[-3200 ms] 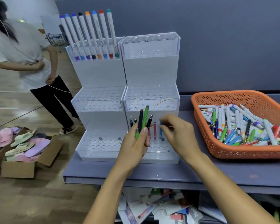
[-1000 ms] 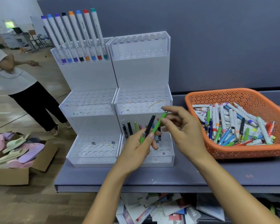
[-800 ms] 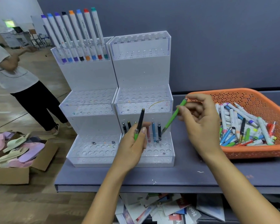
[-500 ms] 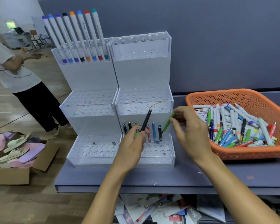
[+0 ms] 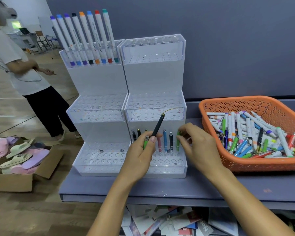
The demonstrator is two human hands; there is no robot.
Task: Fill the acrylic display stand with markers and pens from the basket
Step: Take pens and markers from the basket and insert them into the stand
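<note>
Two tiered acrylic display stands [image 5: 153, 79] stand side by side on the grey table [image 5: 177, 186]. My left hand [image 5: 140, 155] grips a black pen [image 5: 157, 125] and a green pen [image 5: 145, 142] in front of the right stand's bottom tier. My right hand [image 5: 199, 147] pinches a green pen [image 5: 178, 142] standing upright in the back row of that tier, beside a black pen [image 5: 171, 141], a blue one [image 5: 165, 140] and a pink one [image 5: 159, 144]. Several tall markers [image 5: 85, 36] fill the left stand's top tier. The orange basket [image 5: 245, 160] at right holds several pens and markers.
A person in a white shirt and black trousers [image 5: 46, 108] stands at far left on the wooden floor. A cardboard box of slippers [image 5: 19, 155] sits on the floor at left. Papers [image 5: 169, 222] lie on a shelf under the table. A grey wall backs the stands.
My right hand carried the green pen from my left hand and stood it in the right stand's bottom tier. My left hand holds fewer pens than before.
</note>
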